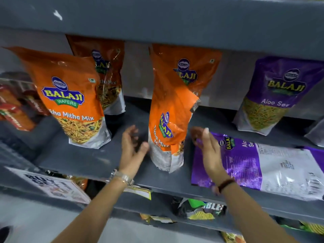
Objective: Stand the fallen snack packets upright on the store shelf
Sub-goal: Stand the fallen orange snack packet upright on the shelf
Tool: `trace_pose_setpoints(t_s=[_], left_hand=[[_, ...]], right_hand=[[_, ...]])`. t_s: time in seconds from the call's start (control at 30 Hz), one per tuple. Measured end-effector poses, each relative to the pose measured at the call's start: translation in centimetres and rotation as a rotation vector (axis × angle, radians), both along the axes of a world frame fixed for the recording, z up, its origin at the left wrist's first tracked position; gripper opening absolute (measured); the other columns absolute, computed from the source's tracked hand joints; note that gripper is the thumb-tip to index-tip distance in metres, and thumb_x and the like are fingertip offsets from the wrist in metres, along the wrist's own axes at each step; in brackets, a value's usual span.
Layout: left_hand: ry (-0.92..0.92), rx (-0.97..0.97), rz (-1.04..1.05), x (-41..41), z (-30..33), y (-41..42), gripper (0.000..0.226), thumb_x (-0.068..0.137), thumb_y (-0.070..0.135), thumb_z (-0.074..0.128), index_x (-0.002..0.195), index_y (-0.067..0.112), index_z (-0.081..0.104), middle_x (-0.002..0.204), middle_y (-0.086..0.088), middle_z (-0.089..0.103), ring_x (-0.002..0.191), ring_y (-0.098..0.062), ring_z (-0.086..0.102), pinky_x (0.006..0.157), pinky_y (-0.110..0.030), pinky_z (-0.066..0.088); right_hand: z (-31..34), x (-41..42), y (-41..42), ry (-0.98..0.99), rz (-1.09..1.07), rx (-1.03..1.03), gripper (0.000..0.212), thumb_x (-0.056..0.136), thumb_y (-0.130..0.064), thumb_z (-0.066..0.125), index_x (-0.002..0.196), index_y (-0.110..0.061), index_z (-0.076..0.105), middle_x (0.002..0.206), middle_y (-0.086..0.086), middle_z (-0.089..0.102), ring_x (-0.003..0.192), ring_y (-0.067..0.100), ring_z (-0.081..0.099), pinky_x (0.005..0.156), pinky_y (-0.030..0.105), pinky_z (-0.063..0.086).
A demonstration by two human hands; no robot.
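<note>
An orange Khatta Mitha Mix packet (168, 127) stands on the grey shelf (98, 158), its top folded over, in front of another upright orange packet (189, 71). My left hand (133, 148) hovers just left of it, fingers apart and empty. My right hand (208, 149) is just right of it, fingers apart, over the near end of a purple Aloo Sev packet (263, 165) lying flat on the shelf. Two more orange packets stand at left, the front one (70, 102) and the rear one (107, 72). A purple packet (273, 95) stands at back right.
The shelf above (157, 20) overhangs the packet tops. Red packets (15, 106) lie at far left. A printed offer sign (52, 186) hangs on the shelf's front edge. Lower shelves hold more snack bags (201, 209). Another packet's edge (317, 132) shows at far right.
</note>
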State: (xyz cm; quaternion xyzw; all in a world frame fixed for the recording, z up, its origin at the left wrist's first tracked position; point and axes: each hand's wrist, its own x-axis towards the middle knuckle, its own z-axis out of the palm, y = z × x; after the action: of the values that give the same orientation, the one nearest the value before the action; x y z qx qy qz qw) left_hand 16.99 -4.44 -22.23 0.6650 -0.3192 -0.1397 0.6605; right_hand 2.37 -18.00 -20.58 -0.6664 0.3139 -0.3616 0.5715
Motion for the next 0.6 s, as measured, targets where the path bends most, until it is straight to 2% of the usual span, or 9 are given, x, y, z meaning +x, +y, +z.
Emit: trace_pose_setpoints(t_s=[0.1, 0.17, 0.23, 0.33, 0.4, 0.43, 0.5, 0.53, 0.6], left_hand=[[-0.168, 0.160, -0.100, -2.9, -0.9, 0.0, 0.107, 0.040, 0.085, 0.053, 0.127, 0.034, 0.018, 0.127, 0.014, 0.028, 0.120, -0.006, 0.031, 0.100, -0.013, 0.028], [-0.226, 0.230, -0.086, -3.7, -1.2, -0.5, 0.120, 0.035, 0.083, 0.057, 0.133, 0.028, 0.014, 0.127, 0.015, 0.025, 0.122, -0.005, 0.025, 0.097, -0.009, 0.020], [-0.185, 0.260, -0.117, -3.0, -0.9, -0.7, 0.120, 0.035, 0.071, 0.068, 0.134, 0.025, 0.018, 0.131, 0.007, 0.028, 0.124, -0.006, 0.027, 0.099, -0.015, 0.025], [-0.089, 0.253, -0.288, 0.6, -0.6, 0.2, 0.112, 0.041, 0.068, 0.072, 0.132, 0.023, 0.025, 0.136, 0.001, 0.040, 0.124, -0.004, 0.039, 0.102, -0.015, 0.034], [-0.065, 0.290, -0.267, 2.4, -0.3, 1.1, 0.100, 0.053, 0.057, 0.073, 0.133, 0.020, 0.027, 0.138, 0.000, 0.041, 0.126, -0.008, 0.040, 0.106, -0.022, 0.033], [-0.033, 0.267, -0.222, 3.0, -0.2, 1.3, 0.085, 0.064, 0.041, 0.073, 0.133, 0.020, 0.027, 0.139, -0.001, 0.039, 0.128, -0.012, 0.039, 0.108, -0.030, 0.032], [0.013, 0.224, -0.134, 3.2, -0.3, 1.4, 0.066, 0.080, 0.016, 0.063, 0.134, 0.016, 0.026, 0.141, -0.006, 0.037, 0.129, -0.018, 0.037, 0.107, -0.034, 0.031], [0.023, 0.217, -0.132, 2.9, -0.2, 1.3, 0.067, 0.079, 0.016, 0.063, 0.134, 0.015, 0.027, 0.139, -0.005, 0.039, 0.126, -0.014, 0.040, 0.103, -0.029, 0.033], [0.030, 0.222, -0.185, 1.9, -0.4, 0.9, 0.078, 0.067, 0.029, 0.068, 0.132, 0.019, 0.027, 0.130, 0.008, 0.042, 0.112, 0.007, 0.044, 0.091, -0.014, 0.038]], right_hand=[[1.2, 3.4, -1.3, 0.106, 0.202, 0.176, 0.073, 0.080, -0.070, 0.018, 0.130, -0.023, 0.044, 0.140, 0.002, 0.046, 0.130, 0.018, 0.041, 0.113, 0.041, 0.028], [1.7, 4.6, -0.9, 0.122, 0.337, 0.239, 0.062, 0.089, -0.055, 0.010, 0.132, -0.021, 0.040, 0.136, 0.000, 0.046, 0.126, 0.017, 0.044, 0.108, 0.035, 0.034], [1.3, 4.6, -0.3, 0.093, 0.374, 0.264, 0.056, 0.093, -0.049, 0.010, 0.128, -0.023, 0.044, 0.124, -0.004, 0.052, 0.111, 0.012, 0.052, 0.094, 0.023, 0.045], [-0.2, 3.5, 0.2, 0.054, 0.278, 0.173, 0.054, 0.089, -0.057, 0.022, 0.124, -0.026, 0.049, 0.124, -0.007, 0.058, 0.112, -0.002, 0.053, 0.099, 0.021, 0.041], [-0.6, 2.0, 0.7, 0.011, 0.167, 0.119, 0.051, 0.088, -0.051, 0.036, 0.120, -0.016, 0.052, 0.108, -0.009, 0.062, 0.097, -0.015, 0.054, 0.092, 0.016, 0.043], [-0.7, 1.4, 0.7, 0.000, 0.136, 0.080, 0.050, 0.083, -0.048, 0.043, 0.118, -0.013, 0.051, 0.109, -0.006, 0.061, 0.097, -0.013, 0.053, 0.092, 0.019, 0.043], [-0.8, 0.6, 0.6, 0.057, 0.171, -0.004, 0.065, 0.072, -0.047, 0.055, 0.127, -0.015, 0.040, 0.130, -0.001, 0.050, 0.119, 0.001, 0.045, 0.102, 0.027, 0.036], [-0.7, 0.5, 0.3, 0.090, 0.226, -0.044, 0.075, 0.070, -0.048, 0.062, 0.132, -0.018, 0.033, 0.138, -0.002, 0.042, 0.128, 0.005, 0.037, 0.106, 0.029, 0.032], [-0.8, 0.9, -0.3, 0.142, 0.334, -0.063, 0.088, 0.065, -0.047, 0.073, 0.135, -0.022, 0.026, 0.144, -0.003, 0.038, 0.133, 0.008, 0.034, 0.107, 0.032, 0.033]])
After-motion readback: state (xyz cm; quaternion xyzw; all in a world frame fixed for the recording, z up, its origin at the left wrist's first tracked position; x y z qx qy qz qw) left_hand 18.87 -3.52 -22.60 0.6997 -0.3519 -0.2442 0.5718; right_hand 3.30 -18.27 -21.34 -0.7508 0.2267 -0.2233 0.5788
